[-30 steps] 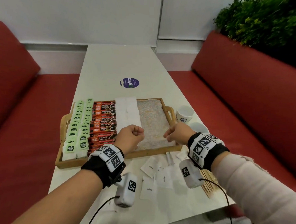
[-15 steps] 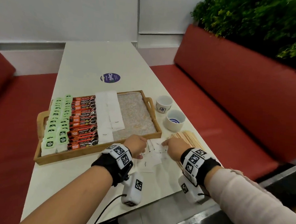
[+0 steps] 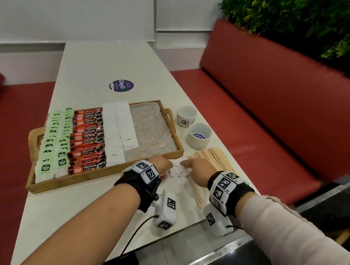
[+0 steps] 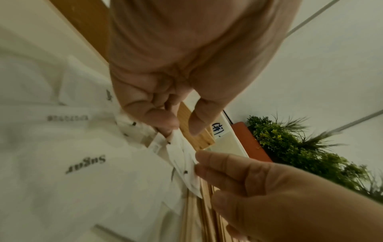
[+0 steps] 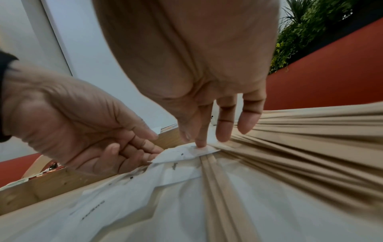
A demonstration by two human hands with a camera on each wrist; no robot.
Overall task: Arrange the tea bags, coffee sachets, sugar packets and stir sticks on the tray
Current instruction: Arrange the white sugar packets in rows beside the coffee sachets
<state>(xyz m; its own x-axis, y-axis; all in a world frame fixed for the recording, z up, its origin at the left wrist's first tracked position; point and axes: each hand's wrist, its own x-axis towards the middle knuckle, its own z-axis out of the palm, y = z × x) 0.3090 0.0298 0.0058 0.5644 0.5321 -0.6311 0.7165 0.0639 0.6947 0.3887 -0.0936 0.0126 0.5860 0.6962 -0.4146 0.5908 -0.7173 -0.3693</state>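
The white table (image 3: 104, 66) carries the wooden tray (image 3: 106, 175) near its front edge, with green tea bags (image 3: 55, 139) along the tray's left end, then coffee sachets (image 3: 87, 139), then two rows of sugar packets (image 3: 119, 129). By the table's front right corner lie the stir sticks (image 3: 215, 157) and loose sugar packets (image 3: 177, 185). There the left hand (image 3: 161, 162) pinches one raised packet (image 4: 184, 163) with curled fingers, while the right hand (image 3: 197, 168) presses its other end with spread, nearly straight fingers (image 5: 202, 139).

Around your work: cups, a sticker, red seating and greenery.
Right of centre in your head view, two small white cups (image 3: 186, 115) (image 3: 199, 134) stand close together on the white tabletop (image 3: 104, 66). A round purple sticker (image 3: 121, 86) lies above centre. A red bench (image 3: 274, 101) fills the right, with a green hedge (image 3: 299, 23) at upper right.
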